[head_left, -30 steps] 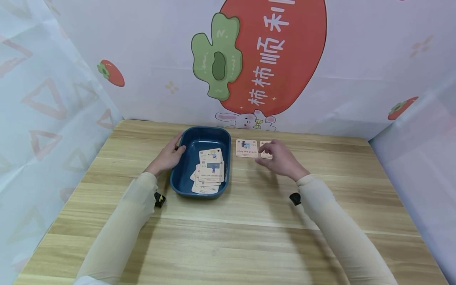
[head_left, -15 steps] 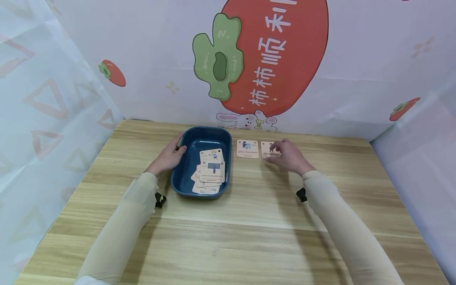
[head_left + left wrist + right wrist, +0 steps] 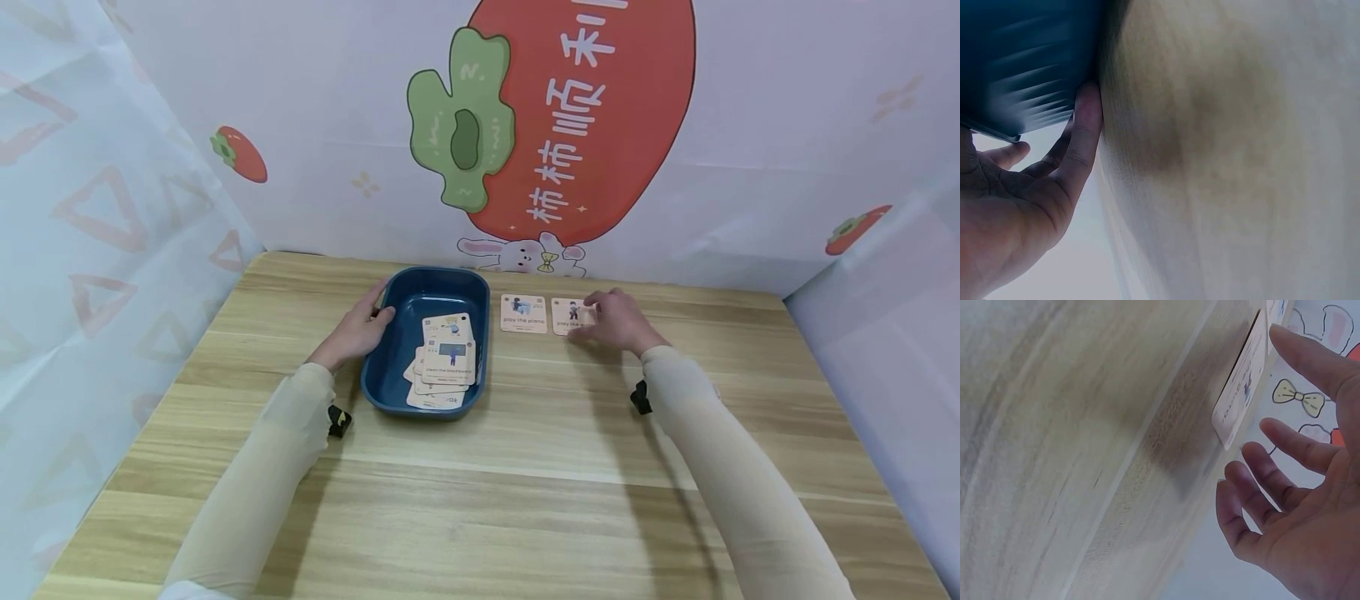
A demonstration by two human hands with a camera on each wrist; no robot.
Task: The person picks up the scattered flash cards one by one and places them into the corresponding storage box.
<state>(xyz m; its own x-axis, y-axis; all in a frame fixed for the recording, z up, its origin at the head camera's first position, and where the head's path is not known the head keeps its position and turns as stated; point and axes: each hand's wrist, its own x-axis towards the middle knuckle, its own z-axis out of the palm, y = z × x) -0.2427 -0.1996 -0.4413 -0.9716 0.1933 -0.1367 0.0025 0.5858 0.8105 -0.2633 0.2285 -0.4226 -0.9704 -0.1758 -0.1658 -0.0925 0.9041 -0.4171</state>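
My left hand [image 3: 356,332] holds a dark blue plastic tray [image 3: 370,385] at its left side, thumb over the rim and fingers along the outer wall. Inside the tray lies a loose pile of picture cards [image 3: 448,362]; the top one shows a blackboard. To its right, a "play the piano" card [image 3: 523,313] lies flat on the table. Beside that is a second card [image 3: 572,317], whose partly covered text begins "play the gui". My right hand [image 3: 621,321] is at this card's right edge. In the right wrist view its fingers are spread, loosely bent and hold nothing.
The light wooden table [image 3: 480,500] reaches back to a white wall sheet [image 3: 337,200] printed with a large red persimmon and a rabbit. Similar printed sheets stand at the left and right sides. A black wrist camera [image 3: 640,398] shows below the right wrist.
My right hand has moved right off the second card, uncovering more of its picture and words. The left hand and the tray stay in place.
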